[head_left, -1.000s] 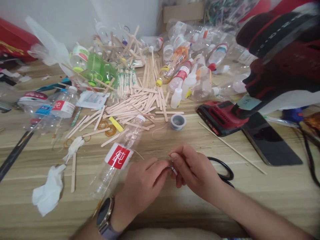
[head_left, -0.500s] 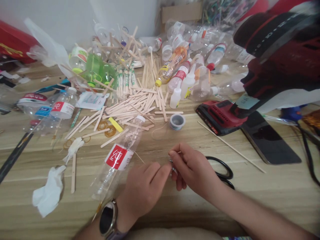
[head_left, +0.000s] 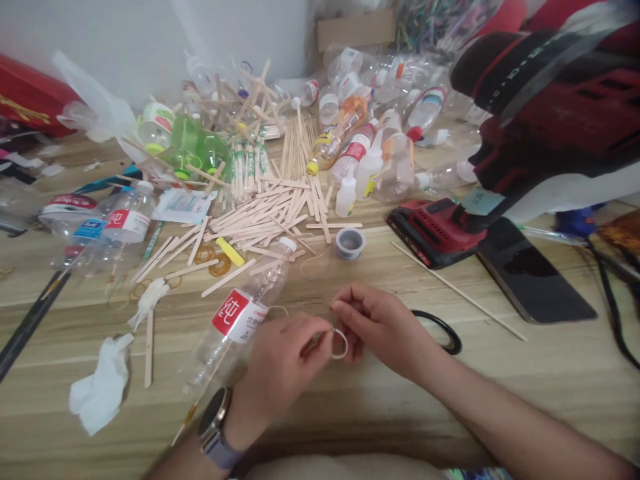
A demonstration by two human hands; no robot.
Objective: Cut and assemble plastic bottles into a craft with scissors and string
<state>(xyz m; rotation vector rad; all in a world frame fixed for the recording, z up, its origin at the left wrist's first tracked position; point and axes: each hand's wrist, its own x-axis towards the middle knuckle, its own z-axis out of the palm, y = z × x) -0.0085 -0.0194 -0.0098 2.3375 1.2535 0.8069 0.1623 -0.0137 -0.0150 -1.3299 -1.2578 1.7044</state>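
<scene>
The left hand [head_left: 287, 353] had its fingers closed on a small pale loop [head_left: 346, 343], which stood out between the 2 hands. The right hand [head_left: 390, 330] had its fingers curled narrow; whether they gripped anything, I could not tell. The loop looked formed, its handling seemingly unfinished. 1 capped bottle [head_left: 240, 317] lay beside the left hand on the tabletop [head_left: 565, 373].

I count one cordless drill [head_left: 555, 113], one smartphone [head_left: 537, 273] beside it. Left of the drill: two squeeze bottles [head_left: 346, 199], one spool [head_left: 350, 245], one white loop [head_left: 346, 343].
</scene>
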